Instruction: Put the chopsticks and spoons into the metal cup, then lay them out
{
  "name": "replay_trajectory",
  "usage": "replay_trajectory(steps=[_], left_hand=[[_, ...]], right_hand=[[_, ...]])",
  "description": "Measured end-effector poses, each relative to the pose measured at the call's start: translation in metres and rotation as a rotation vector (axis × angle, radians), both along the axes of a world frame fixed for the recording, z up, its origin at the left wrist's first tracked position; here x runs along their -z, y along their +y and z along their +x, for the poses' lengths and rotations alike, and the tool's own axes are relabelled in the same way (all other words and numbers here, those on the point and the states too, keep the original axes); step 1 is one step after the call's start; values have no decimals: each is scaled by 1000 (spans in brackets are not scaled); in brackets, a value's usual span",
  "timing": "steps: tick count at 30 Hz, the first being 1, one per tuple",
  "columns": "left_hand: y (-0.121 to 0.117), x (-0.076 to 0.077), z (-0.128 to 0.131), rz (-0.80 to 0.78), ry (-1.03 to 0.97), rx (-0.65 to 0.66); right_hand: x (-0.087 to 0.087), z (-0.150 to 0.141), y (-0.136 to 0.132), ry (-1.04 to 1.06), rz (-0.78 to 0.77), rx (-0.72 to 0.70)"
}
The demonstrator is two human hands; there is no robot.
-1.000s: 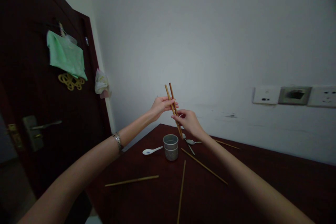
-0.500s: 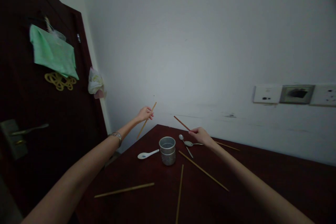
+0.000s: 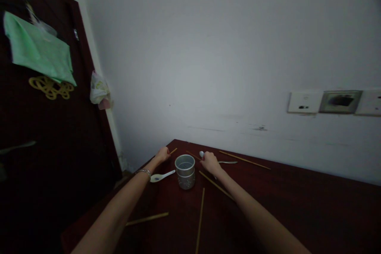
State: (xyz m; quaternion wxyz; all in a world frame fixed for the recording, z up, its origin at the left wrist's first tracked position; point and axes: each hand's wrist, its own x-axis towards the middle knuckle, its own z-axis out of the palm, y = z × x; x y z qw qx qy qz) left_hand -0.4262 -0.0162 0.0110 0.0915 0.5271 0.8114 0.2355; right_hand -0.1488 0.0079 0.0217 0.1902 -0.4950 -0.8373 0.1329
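My left hand [image 3: 162,154] is closed on a light wooden chopstick [image 3: 173,151] low over the table's back left corner. My right hand [image 3: 210,162] is closed on a darker chopstick [image 3: 193,154], whose tip points left behind the metal cup [image 3: 185,178]. The cup stands upright between my hands. A metal spoon [image 3: 201,153] lies partly hidden under my right hand, and another piece of metal cutlery [image 3: 228,162] shows only its handle. Below my left wrist lies a white ceramic spoon [image 3: 160,176].
Several chopsticks lie on the dark red table [image 3: 178,226]: one at the front left [image 3: 149,218], one at front centre [image 3: 201,218], one by my right forearm [image 3: 216,183], one at the back [image 3: 244,159]. A wall is behind; a door [image 3: 74,135] stands left.
Both hands have come down from above the table to its surface with their chopsticks. My right hand has moved left over the spoons. The view has shifted slightly.
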Motion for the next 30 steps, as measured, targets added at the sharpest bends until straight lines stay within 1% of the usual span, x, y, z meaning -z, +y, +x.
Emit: replay_trajectory(steps=[3,7,12,17,22,30], left_hand=[[4,7,-4,-22,59,-32],[7,14,-7,-35,83,-79],[6,22,-4,-14,43,-137],[2,29,1,36,-9,-201],[1,29,2,49,-33,-213],[1,28,-1,62,-64,-207]], right_hand=[[3,-15,-3,-29,28,18],[3,-31,-4,-72,65,5],[3,-52,4,-108,60,-13],[8,-68,13,-117,21,-19],[12,-71,16,-106,14,-34],[10,-59,15,-92,16,-62]])
